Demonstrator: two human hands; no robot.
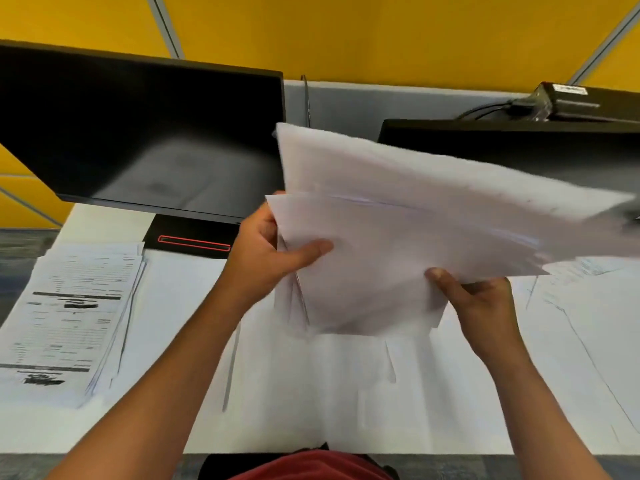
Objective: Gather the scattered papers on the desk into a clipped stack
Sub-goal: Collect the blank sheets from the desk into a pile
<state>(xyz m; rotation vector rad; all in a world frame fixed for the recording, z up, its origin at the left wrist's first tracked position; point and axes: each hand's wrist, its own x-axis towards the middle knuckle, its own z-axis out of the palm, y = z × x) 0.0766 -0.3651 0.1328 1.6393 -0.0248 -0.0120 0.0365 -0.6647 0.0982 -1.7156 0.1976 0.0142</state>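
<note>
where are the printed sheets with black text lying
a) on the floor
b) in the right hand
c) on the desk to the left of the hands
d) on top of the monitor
c: the printed sheets lie flat on the desk, left of the left hand, while both hands hold the blank-looking papers.

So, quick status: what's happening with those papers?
Left hand and right hand both gripping loose sheaf above desk. Printed pile still at left. No clip seen.
</note>
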